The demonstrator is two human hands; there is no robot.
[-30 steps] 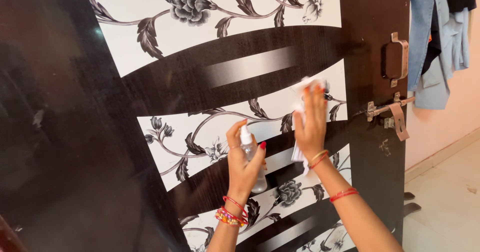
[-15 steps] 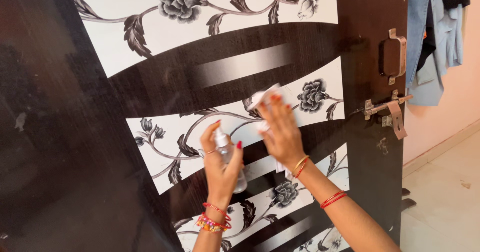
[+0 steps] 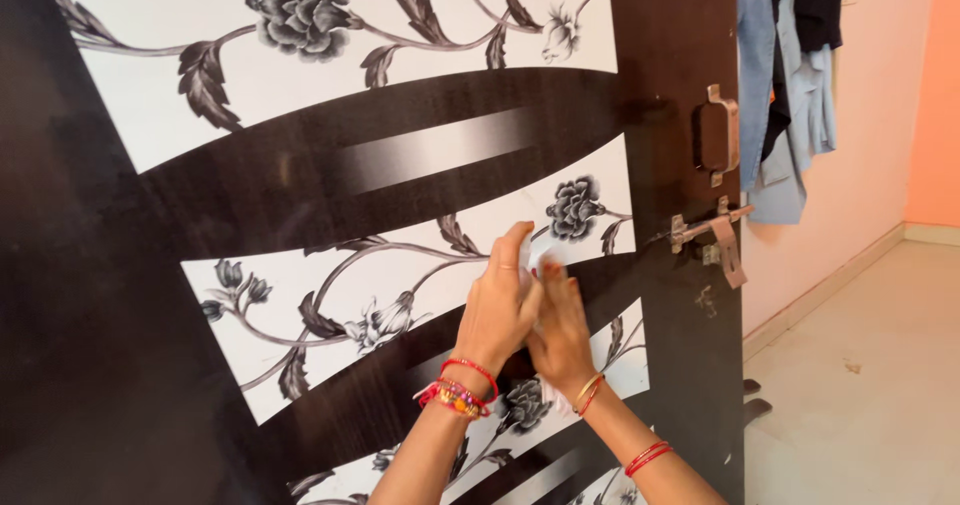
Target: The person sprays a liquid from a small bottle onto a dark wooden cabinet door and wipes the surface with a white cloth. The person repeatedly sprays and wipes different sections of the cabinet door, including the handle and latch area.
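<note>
My left hand (image 3: 500, 307) is curled around a small clear spray bottle, which the hand almost wholly hides, and it is held close to the door. Just right of it, my right hand (image 3: 560, 340) presses a white cloth (image 3: 545, 255) flat on the door; only the cloth's edges show past the fingers. The two hands touch or overlap. The door (image 3: 330, 180) is dark brown with white panels printed with grey flowers and leaves. Both wrists wear red and coloured bangles.
A metal handle (image 3: 718, 135) and a sliding latch (image 3: 712, 233) sit on the door's right edge. Blue and dark clothes (image 3: 790, 85) hang on the pink wall beyond. A pale tiled floor (image 3: 870, 395) lies at the lower right.
My right hand slid the cloth down and left across the door. My left hand with the bottle moved up beside it. The view shifted so the door appears further left.
</note>
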